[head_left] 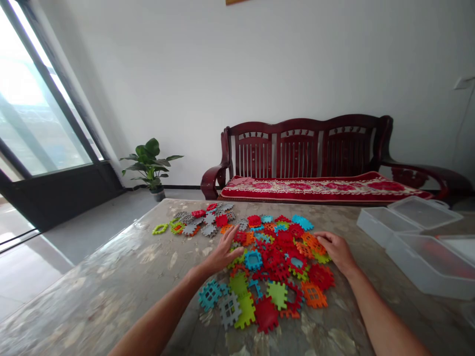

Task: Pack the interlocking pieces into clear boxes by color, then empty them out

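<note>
A loose heap of flat interlocking plastic building pieces, with notched edges, lies on the table. My left hand (223, 253) is at the heap's left side, thumb and fingers apart, over or touching its edge; it holds nothing visible. On the opposite side my right hand (337, 251) has its slightly bent fingers at an orange piece (312, 243), apparently touching it without a clear grip. Between the hands lie red pieces (274, 259) and a blue frame piece (253, 260). Nearer me are a green piece (277, 294), a grey window piece (229, 310) and a red square (266, 314).
A smaller group of grey pieces (210, 230) and a green ring piece (160, 229) lie farther left. Translucent plastic boxes (426, 267) stand at the right on the patterned table (111, 291). Behind are a wooden bench (297, 148) and a potted plant (150, 160).
</note>
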A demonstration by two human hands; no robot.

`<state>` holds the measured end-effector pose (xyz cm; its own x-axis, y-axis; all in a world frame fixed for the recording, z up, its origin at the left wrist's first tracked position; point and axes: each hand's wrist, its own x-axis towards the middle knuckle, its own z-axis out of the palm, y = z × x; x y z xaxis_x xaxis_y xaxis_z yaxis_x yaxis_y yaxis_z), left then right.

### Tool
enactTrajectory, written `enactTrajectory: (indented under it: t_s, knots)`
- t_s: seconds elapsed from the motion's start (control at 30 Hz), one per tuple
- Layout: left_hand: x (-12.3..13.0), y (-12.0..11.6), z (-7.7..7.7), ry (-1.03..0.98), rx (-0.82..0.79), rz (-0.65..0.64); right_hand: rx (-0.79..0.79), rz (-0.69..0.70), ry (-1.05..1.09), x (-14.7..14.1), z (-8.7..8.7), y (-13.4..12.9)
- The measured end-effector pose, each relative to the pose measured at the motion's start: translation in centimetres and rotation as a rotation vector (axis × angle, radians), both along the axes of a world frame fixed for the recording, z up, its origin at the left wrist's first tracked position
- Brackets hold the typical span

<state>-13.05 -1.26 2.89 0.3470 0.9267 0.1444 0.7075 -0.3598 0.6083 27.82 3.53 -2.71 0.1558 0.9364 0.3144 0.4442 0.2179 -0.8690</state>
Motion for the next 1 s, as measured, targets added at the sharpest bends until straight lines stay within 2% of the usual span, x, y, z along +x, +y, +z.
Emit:
enactTrajectory:
  t_s: [0.1,0.2,0.33,0.47,0.67,0.83,1.0]
  knots:
    - [-2.9,-3.2,0.3,0.079,-0.027,-0.156,0.004,0.0,-0.023,0.0,0.1,0.0]
    - [-5.0,-7.0,-0.6,0.235,-0.04,-0.193,0.009,-0.007,-0.03,0.0,0.0,0.1]
    - [-4.3,-10.0,-2.2,0.392,0.051,-0.165,0.004,-0.006,-0.036,-0.1,-0.2,0.3]
    - [-1.6,-9.6,-2.3,0.431,0.133,-0.059,0.008,0.0,-0.025,0.0,-0.3,0.3]
    - [1.5,-7.1,-1.2,0.447,0.239,-0.116,-0.004,0.003,-0.027,0.1,-0.7,0.5]
    - [2.6,-6.0,-0.7,0.39,0.279,-0.092,-0.015,-0.007,-0.036,0.2,-0.9,0.6]
    - [2.7,-5.3,-0.9,0.299,0.34,-0.088,0.003,-0.001,-0.047,0.2,-1.0,0.6]
